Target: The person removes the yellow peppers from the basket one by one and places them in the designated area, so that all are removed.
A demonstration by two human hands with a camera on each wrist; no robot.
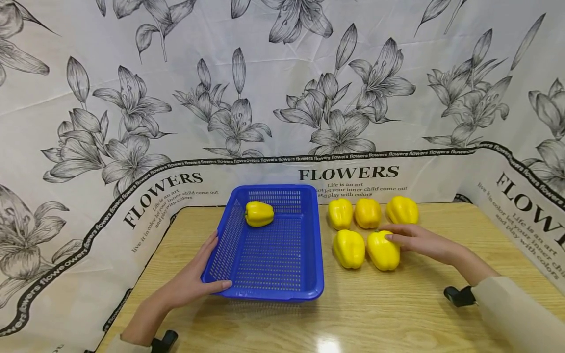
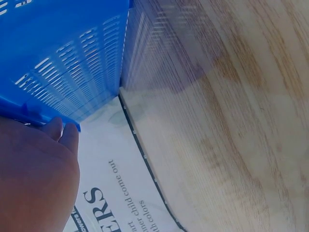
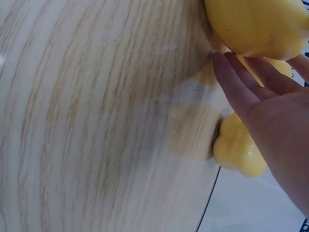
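Note:
My left hand point(image 1: 190, 282) grips the front-left of a blue plastic basket point(image 1: 311, 289), thumb on the rim at the corner and fingers along the left side. In the left wrist view, fingertips show right at the basket's rim point(image 2: 41, 116). One yellow bell pepper point(image 1: 259, 214) lies inside, near the back left. My right hand point(image 1: 425, 243) is at the front-right yellow bell pepper point(image 1: 383, 252) on the table, its thumb on the top and its fingers on the far side. In the right wrist view the fingers reach out fairly straight beside that pepper point(image 3: 258, 29).
Around the right hand stand other yellow bell peppers: one at the front point(image 1: 349, 249), and a back row with a left point(image 1: 340, 214), a middle point(image 1: 368, 213) and a right one point(image 1: 402, 210). A flower-printed cloth point(image 1: 247, 171) borders the wooden table point(image 1: 375, 309) at the back and sides.

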